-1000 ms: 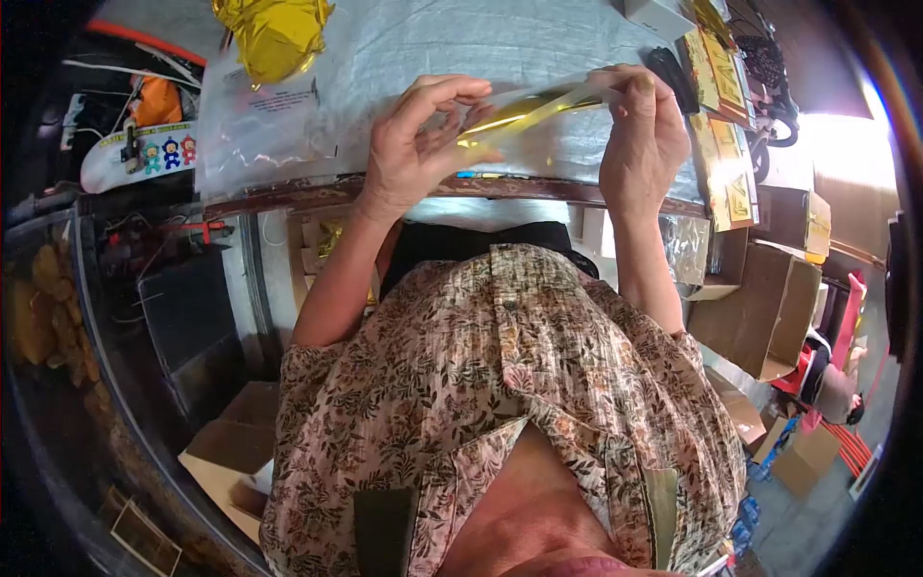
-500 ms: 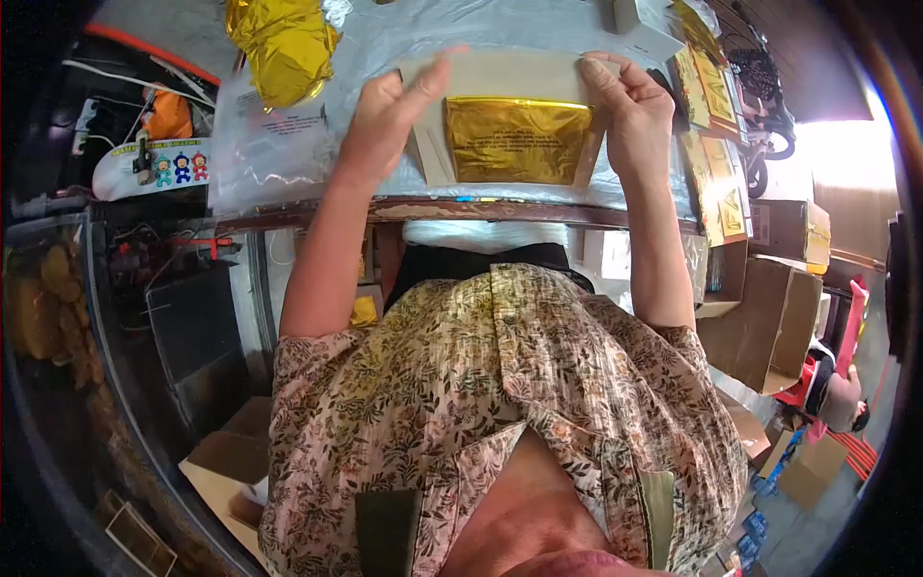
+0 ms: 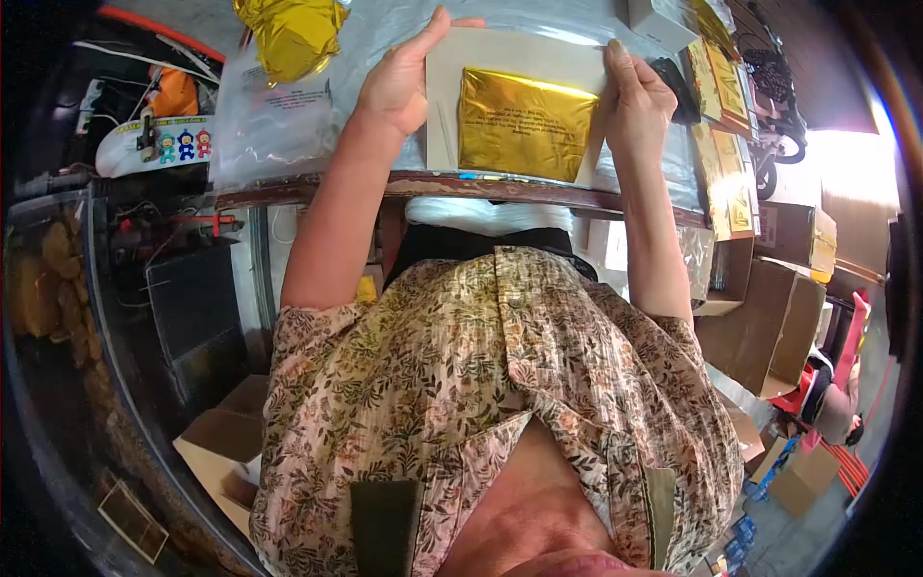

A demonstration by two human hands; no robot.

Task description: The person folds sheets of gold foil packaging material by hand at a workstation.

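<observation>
A flat beige card is tilted over the near edge of the table. On it lies a gold foil packet with small dark print. My right hand pinches the card's upper right corner, thumb in front and the other fingers partly hidden behind. At the left edge, my left hand rests against the card with its fingers stretched out and apart.
Crumpled gold foil and clear plastic bags lie on the left of the table. A white box and printed gold-and-cream packages stand on the right. Cardboard boxes sit beside the table, below right.
The card and packet have come up flatter to view and shifted slightly right. My left hand has moved right and up against the card's edge, with its fingers straightened.
</observation>
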